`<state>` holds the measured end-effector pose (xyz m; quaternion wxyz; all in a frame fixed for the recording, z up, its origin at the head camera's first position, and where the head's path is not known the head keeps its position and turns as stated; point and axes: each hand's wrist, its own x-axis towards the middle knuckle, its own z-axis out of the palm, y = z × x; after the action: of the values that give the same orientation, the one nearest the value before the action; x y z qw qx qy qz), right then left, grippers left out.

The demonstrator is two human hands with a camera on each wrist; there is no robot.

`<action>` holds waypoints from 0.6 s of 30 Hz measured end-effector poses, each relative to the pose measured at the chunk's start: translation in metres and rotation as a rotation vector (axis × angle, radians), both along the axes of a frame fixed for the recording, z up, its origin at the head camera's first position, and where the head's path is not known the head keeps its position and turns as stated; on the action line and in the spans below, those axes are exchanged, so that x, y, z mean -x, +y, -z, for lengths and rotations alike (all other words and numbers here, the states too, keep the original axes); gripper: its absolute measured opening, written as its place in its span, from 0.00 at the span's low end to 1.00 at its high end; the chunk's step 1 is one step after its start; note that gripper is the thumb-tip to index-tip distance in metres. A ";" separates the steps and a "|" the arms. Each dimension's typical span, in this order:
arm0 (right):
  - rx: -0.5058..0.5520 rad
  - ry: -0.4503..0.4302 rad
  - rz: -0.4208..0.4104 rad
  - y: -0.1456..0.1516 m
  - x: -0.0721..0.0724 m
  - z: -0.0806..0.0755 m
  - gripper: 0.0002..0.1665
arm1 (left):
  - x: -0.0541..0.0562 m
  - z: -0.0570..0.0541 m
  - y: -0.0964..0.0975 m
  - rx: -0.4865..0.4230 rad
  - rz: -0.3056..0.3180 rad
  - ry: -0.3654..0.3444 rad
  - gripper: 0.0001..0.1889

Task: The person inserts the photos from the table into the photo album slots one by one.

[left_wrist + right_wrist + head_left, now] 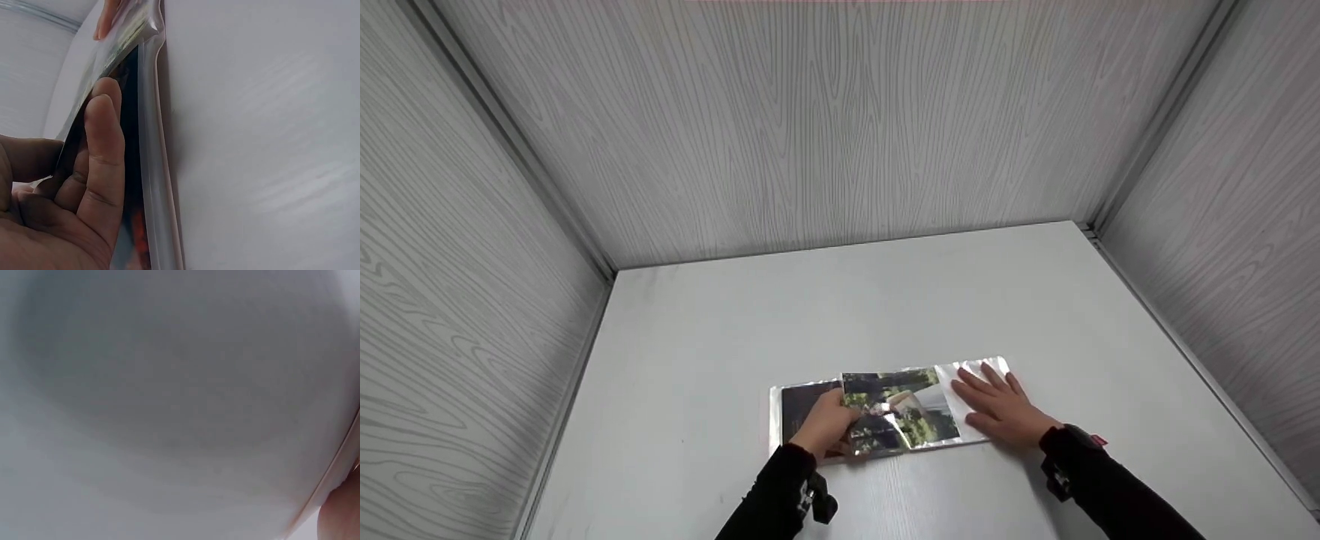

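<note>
An open photo album [775, 431] lies on the white table. My left hand [821, 426] pinches one of its pages, a clear sleeve with a green outdoor photo [926, 420], and holds it raised above the dark page on the left. In the left wrist view, the thumb [34, 160] is on one side of that page and the fingers [104, 146] on the other. My right hand [1005, 411] rests with spread fingers on the white right-hand page [952, 382]. Only a bit of the right hand [342, 512] shows in the right wrist view, beside the album's edge.
The white tabletop [750, 322] stretches around the album. Grey wood-grain panels stand at the back [840, 135], on the left [450, 300] and on the right [1237, 247].
</note>
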<state>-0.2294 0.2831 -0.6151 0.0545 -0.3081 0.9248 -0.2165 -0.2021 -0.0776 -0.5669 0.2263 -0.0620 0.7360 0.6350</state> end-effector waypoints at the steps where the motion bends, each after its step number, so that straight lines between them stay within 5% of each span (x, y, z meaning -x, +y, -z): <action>1: 0.002 -0.008 0.001 0.000 0.000 -0.002 0.36 | 0.000 -0.001 0.002 0.021 0.004 0.009 0.04; 9: -0.023 -0.046 -0.005 -0.002 -0.002 -0.009 0.36 | 0.000 -0.003 0.019 0.252 0.085 0.161 0.23; 18: -0.031 -0.011 0.002 -0.003 -0.001 -0.007 0.36 | -0.003 0.000 0.032 0.205 0.072 0.188 0.22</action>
<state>-0.2288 0.2800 -0.6083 0.0640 -0.3051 0.9280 -0.2039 -0.1992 -0.0455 -0.5668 0.1713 0.0014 0.8168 0.5509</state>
